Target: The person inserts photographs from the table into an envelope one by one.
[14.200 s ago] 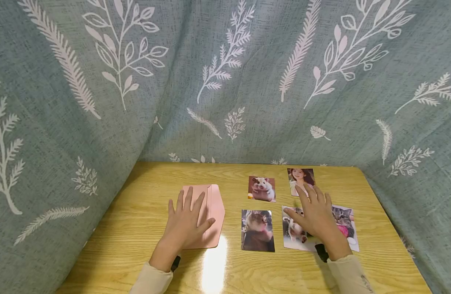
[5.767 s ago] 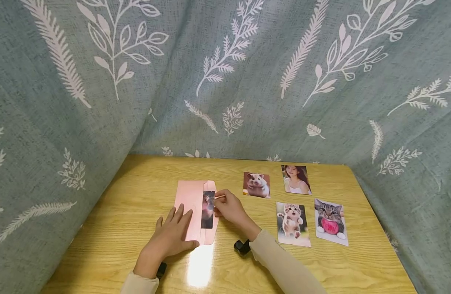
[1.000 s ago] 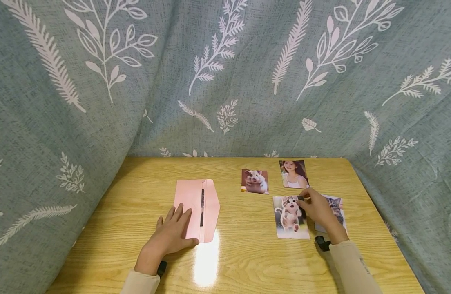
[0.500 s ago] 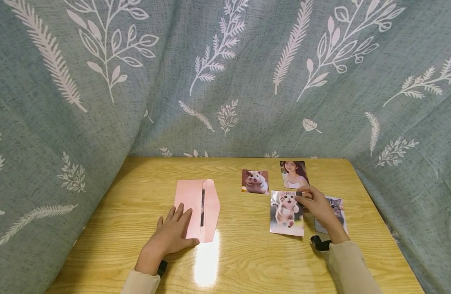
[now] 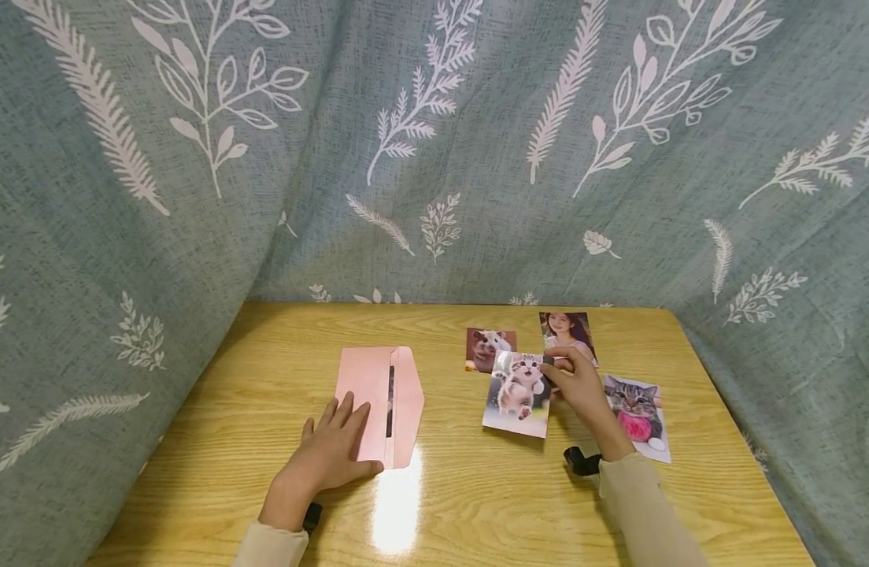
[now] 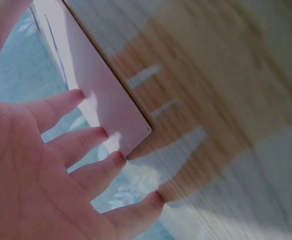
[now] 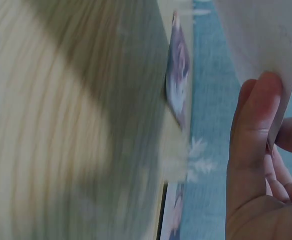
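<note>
My right hand (image 5: 579,386) pinches a kitten photo (image 5: 518,398) by its upper right edge, lifted off the table; its lower edge casts a shadow. In the right wrist view the pale back of the kitten photo (image 7: 266,35) shows between thumb and fingers. On the left, a pink envelope (image 5: 367,370) lies flat with its flap spread to the right. A dark strip of another photo (image 5: 390,402) shows at the envelope's opening. My left hand (image 5: 328,449) rests on the lower left of the envelope, fingers spread; in the left wrist view, fingertips touch the envelope (image 6: 105,95) and table.
A hamster photo (image 5: 480,358) lies behind the kitten photo, partly covered by it. Farther right are a portrait photo (image 5: 565,331) and a photo of a cat with a pink ball (image 5: 636,413). A patterned curtain (image 5: 434,157) hangs behind the wooden table (image 5: 463,504).
Earlier a dark photo was slid into the envelope. Over the last second my right hand lifted the kitten photo and carried it left, uncovering the cat photo. My left hand has stayed put.
</note>
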Available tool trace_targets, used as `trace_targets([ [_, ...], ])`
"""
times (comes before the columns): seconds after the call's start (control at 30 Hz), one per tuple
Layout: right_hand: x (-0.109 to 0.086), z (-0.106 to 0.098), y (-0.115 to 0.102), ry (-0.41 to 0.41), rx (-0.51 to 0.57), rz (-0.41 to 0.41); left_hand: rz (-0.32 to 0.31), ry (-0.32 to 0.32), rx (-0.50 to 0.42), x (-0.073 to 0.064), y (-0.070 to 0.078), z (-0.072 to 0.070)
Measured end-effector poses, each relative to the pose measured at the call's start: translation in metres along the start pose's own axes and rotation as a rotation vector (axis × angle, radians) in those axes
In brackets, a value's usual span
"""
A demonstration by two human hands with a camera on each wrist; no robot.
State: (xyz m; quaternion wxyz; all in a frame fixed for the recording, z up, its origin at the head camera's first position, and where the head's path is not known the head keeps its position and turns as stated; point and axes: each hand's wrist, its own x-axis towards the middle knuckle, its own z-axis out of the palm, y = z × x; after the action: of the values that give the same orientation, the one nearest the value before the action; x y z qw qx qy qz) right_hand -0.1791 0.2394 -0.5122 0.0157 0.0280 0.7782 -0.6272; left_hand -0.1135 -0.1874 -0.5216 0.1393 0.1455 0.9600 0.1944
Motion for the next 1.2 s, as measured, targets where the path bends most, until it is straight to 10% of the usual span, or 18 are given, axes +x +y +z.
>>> trace_targets([
  [1.2, 0.034, 0.094, -0.01, -0.062, 0.047, -0.042, -0.003, 0.011, -0.001, -0.002, 0.0, 0.001],
])
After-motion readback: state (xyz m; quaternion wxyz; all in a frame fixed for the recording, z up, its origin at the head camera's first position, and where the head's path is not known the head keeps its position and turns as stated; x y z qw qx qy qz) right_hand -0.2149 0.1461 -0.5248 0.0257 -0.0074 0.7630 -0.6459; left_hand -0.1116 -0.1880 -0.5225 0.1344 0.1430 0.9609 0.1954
